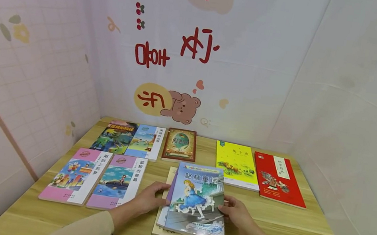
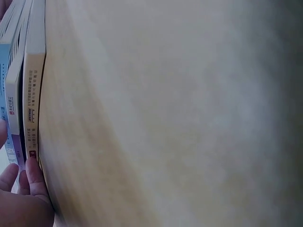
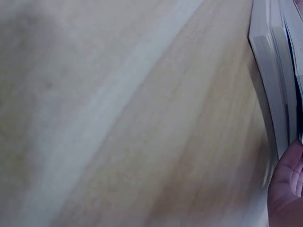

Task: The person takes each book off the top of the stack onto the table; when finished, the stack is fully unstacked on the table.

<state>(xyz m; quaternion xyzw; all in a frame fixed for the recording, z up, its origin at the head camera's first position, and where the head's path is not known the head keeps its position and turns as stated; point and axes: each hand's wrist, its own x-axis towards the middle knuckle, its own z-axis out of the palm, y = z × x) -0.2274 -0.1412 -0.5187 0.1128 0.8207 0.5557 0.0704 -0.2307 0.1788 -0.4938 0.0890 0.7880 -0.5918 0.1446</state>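
A stack of books lies mid-table, turned a little askew from one layer to another. On top is a blue fairy-tale book point(image 1: 193, 214) with a girl in a blue dress on its cover. Beneath it show a purple-edged book point(image 2: 14, 104) and a thicker cream book point(image 2: 35, 94) at the bottom. My left hand point(image 1: 151, 198) holds the stack's spine side, fingertips against the spines. At the opposite side my right hand point(image 1: 238, 215) grips the page edges, its thumb at the blue cover's edge. The fingers' undersides are partly hidden.
Left of the stack lie two pink-and-white books point(image 1: 75, 176), point(image 1: 115, 183). Behind are a dark green-covered book point(image 1: 115, 137), a blue-and-white book point(image 1: 145, 141) and a brown book point(image 1: 180, 144). A yellow book point(image 1: 237, 164) and a red book point(image 1: 279, 180) lie right. Printed cloth walls point(image 1: 251, 82) enclose the table.
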